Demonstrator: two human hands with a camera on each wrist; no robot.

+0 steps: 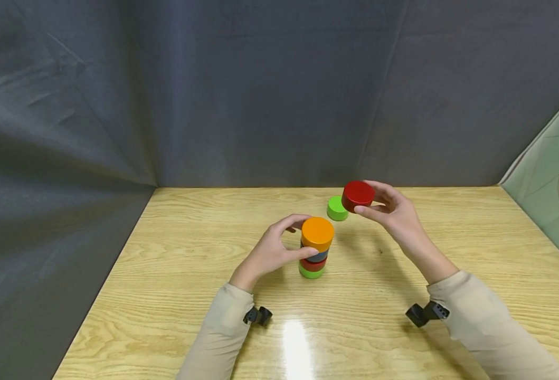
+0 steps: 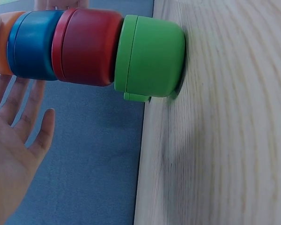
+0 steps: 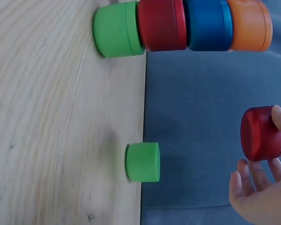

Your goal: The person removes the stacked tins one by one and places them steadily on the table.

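Note:
A stack of small round lidded jars stands on the wooden table: a green jar (image 2: 152,56) at the bottom, then a red jar (image 2: 89,47), a blue jar (image 2: 33,44) and an orange jar (image 1: 318,232) on top. My left hand (image 1: 272,250) is around the top of the stack, thumb and fingers on the orange jar's sides. To the right, my right hand (image 1: 398,211) holds another red jar (image 1: 358,196) off the table, thumb on one side and fingers on the other. It is higher than the orange jar in the right wrist view, apart from the stack.
A second loose green jar (image 3: 143,162) sits on the table (image 1: 189,295) behind the stack, slightly right. Dark cloth (image 1: 269,105) hangs along the back and left edges. Pale green fabric (image 1: 550,174) borders the right side.

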